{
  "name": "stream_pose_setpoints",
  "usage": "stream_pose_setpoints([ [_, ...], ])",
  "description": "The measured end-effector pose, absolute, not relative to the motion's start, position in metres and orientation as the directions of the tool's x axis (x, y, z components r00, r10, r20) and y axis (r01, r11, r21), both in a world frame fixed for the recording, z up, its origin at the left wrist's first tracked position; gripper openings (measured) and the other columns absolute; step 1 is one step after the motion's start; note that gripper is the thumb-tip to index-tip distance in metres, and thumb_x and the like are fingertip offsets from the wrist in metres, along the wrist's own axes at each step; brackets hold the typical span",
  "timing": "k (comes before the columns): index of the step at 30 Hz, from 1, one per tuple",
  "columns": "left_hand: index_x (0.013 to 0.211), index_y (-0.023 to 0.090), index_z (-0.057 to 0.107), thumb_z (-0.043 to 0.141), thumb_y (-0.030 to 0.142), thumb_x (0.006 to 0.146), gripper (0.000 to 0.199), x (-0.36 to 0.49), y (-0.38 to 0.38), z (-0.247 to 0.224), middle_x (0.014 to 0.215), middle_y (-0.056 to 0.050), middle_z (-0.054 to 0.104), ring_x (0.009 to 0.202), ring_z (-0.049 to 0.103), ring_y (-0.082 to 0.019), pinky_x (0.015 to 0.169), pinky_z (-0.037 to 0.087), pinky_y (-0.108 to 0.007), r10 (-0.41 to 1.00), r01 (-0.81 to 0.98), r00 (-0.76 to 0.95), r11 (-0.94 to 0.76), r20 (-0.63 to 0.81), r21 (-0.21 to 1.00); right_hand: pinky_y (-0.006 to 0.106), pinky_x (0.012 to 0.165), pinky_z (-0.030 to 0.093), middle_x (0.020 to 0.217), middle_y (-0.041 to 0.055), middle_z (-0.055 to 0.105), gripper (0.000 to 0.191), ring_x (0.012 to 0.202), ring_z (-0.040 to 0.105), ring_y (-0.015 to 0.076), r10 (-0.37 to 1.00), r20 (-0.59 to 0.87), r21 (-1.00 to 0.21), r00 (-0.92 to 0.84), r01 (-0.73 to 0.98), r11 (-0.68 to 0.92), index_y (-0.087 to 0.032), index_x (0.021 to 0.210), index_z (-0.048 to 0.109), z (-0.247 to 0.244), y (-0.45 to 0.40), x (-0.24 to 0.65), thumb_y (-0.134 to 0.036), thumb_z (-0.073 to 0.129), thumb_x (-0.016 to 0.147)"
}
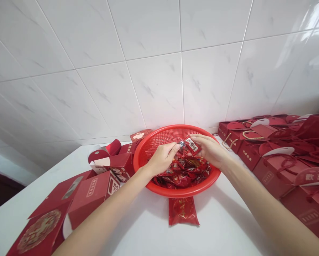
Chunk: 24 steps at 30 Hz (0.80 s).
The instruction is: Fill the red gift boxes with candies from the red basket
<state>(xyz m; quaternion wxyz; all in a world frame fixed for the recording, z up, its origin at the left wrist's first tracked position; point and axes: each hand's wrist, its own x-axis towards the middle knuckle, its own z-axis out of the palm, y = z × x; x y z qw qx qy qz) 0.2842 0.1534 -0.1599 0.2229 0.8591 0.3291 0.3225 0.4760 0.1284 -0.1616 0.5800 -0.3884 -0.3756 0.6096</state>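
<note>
Over a red plastic basket (177,193), my left hand (162,157) pinches a small candy in a clear and dark printed wrapper (182,144) between thumb and fingers. My right hand (209,150) is closed around a red candy packet with a white label (192,145), right beside the left fingertips. Part of what lies in the right palm is hidden. Below both hands, many shiny red wrapped candies (179,177) fill the bottom of the basket. One larger red packet with gold print (183,212) lies flat on the table, just in front of the basket.
Red gift boxes (88,197), some with flaps up, stand on the white table (146,234) at left. Rows of red boxes with rope handles (277,167) fill the right side. A white tiled wall (154,89) rises close behind the basket.
</note>
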Motion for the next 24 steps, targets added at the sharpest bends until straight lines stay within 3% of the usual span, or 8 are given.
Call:
stream_pose_setpoints([
  [6, 0.068, 0.02, 0.038, 0.035, 0.039, 0.1, 0.037, 0.284, 0.1537, -0.1606, 0.064, 0.003, 0.044, 0.062, 0.041, -0.013, 0.062, 0.032, -0.026, 0.738, 0.45, 0.569, -0.649, 0.364, 0.613, 0.034, 0.063, 0.06, 0.084, 0.0037, 0.068, 0.016, 0.079, 0.063, 0.0186, 0.997, -0.078, -0.911, 0.002, -0.407, -0.071, -0.019, 0.083, 0.07, -0.1596, 0.1278, 0.4733, -0.014, 0.07, 0.068],
  [13, 0.072, 0.019, 0.043, 0.033, 0.041, 0.101, 0.038, 0.2831, 0.1533, -0.1615, 0.066, 0.003, 0.046, 0.064, 0.043, -0.013, 0.063, 0.033, -0.026, 0.747, 0.452, 0.57, -0.633, 0.341, 0.629, 0.021, 0.047, 0.045, 0.078, -0.0028, 0.067, 0.033, 0.058, 0.061, 0.0106, 0.997, -0.068, -0.947, -0.038, -0.311, -0.077, -0.021, 0.093, 0.066, -0.16, 0.1249, 0.4773, -0.01, 0.073, 0.062],
  [24, 0.068, 0.02, 0.039, 0.032, 0.043, 0.1, 0.04, 0.2821, 0.1552, -0.1628, 0.065, 0.003, 0.044, 0.063, 0.042, -0.014, 0.063, 0.032, -0.027, 0.753, 0.473, 0.567, -0.628, 0.332, 0.618, 0.024, 0.049, 0.051, 0.072, -0.0022, 0.066, 0.038, 0.055, 0.063, 0.0129, 0.995, -0.096, -0.94, -0.018, -0.326, -0.096, -0.02, 0.093, 0.066, -0.1569, 0.1237, 0.4761, -0.008, 0.064, 0.057],
])
